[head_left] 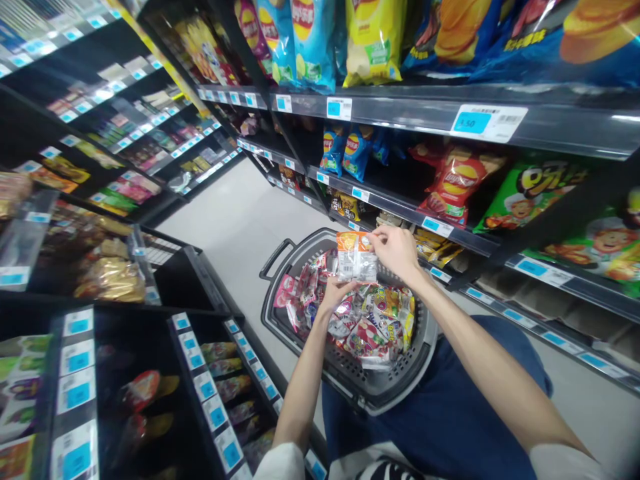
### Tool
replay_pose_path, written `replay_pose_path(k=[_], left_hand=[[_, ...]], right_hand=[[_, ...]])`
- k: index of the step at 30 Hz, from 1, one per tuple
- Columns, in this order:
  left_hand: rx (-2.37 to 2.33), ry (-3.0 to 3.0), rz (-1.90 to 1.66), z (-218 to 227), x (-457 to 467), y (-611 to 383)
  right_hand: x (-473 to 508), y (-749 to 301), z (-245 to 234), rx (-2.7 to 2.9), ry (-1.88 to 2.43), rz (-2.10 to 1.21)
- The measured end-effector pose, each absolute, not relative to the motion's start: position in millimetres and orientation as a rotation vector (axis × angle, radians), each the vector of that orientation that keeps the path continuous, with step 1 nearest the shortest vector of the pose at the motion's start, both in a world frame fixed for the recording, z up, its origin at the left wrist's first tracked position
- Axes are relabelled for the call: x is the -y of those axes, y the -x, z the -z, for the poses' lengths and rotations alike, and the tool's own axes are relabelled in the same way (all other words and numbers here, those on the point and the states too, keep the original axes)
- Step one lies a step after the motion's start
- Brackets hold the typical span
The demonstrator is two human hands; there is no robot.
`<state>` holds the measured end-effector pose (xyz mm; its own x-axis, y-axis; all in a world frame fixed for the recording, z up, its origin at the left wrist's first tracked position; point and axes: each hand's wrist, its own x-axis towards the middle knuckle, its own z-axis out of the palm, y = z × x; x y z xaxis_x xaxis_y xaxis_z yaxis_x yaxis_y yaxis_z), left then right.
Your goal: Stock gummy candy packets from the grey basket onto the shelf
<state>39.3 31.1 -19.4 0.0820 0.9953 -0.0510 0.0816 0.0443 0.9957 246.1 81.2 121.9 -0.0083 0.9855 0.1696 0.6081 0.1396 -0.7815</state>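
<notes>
A small orange-and-silver snack packet (356, 259) is held up over a dark grey shopping basket (427, 333). My right hand (399, 250) pinches the packet at its upper right edge. From below, my left hand (336, 293) grips its lower edge, the thumb stretched along the bottom and the other fingers partly hidden. Many small wrapped snack packets (367, 337) fill the basket beneath both hands, mostly red, white and yellow. The basket rests in front of my blue-clad legs (480, 400), its black handle (277, 257) sticking out at the far left.
Shelves with price tags (490, 123) run along the right, holding chip bags: yellow (375, 40), red (457, 183) and green (525, 197). More snack shelves stand on the left, with a tagged shelf edge (205, 383) close to the basket. A pale floor aisle (240, 207) runs between them.
</notes>
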Motion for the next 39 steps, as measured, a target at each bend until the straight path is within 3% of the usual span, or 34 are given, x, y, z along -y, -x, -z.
replay_pose_path(k=[39], left_hand=[[-0.998,-1.175,-0.960,37.5,-32.8,-36.5]], right_hand=[[-78.8,-239.8,-123.4,1.747,1.539,-0.583]])
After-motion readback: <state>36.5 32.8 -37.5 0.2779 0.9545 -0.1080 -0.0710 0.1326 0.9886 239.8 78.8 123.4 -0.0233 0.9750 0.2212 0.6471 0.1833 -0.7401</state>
